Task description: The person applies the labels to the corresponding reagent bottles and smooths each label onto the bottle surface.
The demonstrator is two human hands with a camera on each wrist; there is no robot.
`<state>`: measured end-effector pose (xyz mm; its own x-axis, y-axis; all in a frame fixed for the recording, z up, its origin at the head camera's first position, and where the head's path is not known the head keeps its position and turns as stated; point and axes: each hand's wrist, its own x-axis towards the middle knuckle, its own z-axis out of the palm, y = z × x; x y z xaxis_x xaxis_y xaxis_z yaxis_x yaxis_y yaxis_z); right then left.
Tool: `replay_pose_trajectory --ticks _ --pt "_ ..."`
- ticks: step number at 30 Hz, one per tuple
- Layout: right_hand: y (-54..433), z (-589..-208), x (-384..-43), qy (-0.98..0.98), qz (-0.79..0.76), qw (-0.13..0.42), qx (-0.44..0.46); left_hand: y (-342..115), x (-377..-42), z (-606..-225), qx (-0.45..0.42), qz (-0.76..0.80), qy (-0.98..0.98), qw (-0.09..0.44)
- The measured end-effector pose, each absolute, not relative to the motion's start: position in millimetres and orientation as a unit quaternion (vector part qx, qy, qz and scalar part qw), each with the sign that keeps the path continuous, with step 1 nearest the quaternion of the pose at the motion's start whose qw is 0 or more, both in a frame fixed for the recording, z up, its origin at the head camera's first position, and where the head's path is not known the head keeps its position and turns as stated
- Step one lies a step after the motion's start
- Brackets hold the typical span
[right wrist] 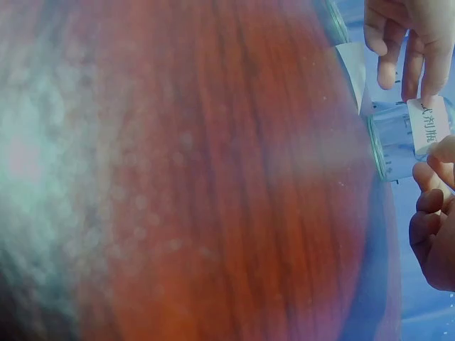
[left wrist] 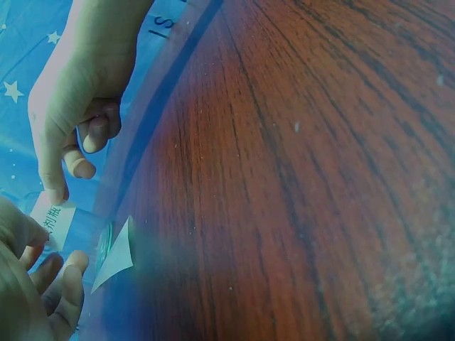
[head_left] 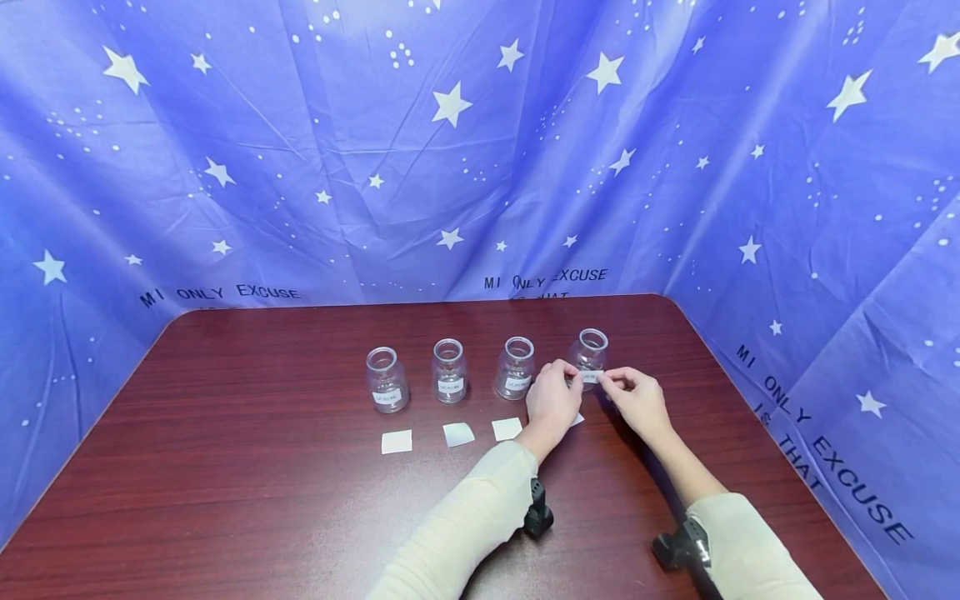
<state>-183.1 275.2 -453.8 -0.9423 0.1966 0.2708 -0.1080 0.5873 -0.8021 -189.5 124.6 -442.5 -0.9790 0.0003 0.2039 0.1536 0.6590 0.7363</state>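
A glass jar (head_left: 592, 348) stands upright at the right end of a row. Both hands are at the white label (head_left: 590, 377) on its front, and dark printed characters show on this label (right wrist: 429, 126) in the right wrist view. My left hand (head_left: 555, 402) holds the label's left end with its fingertips. At the right end, my right hand (head_left: 640, 402) pinches the edge between thumb and index finger, its other fingers loosely bent. A white paper piece (left wrist: 117, 259) lies by the jar's base, partly hidden behind the left hand in the head view.
Three more labelled jars, a left jar (head_left: 386, 382), a middle jar (head_left: 449, 372) and a near jar (head_left: 514, 370), stand to the left. White paper pieces (head_left: 397, 442) lie before them on the wooden table (head_left: 225, 467). A starry blue curtain (head_left: 450, 167) hangs behind.
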Motion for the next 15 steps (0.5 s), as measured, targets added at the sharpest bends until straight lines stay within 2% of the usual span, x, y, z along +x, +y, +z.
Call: replay_pose_trajectory --ticks 8,15 --pt "275.0 -452.6 -183.0 -0.871 0.459 0.170 -0.028 124.2 -189.9 -440.9 -0.035 -0.421 -0.901 0.097" --pt "276.7 -449.6 -182.9 -0.870 0.470 0.147 -0.039 123.1 -190.6 -441.6 -0.037 -0.435 -0.895 0.094"
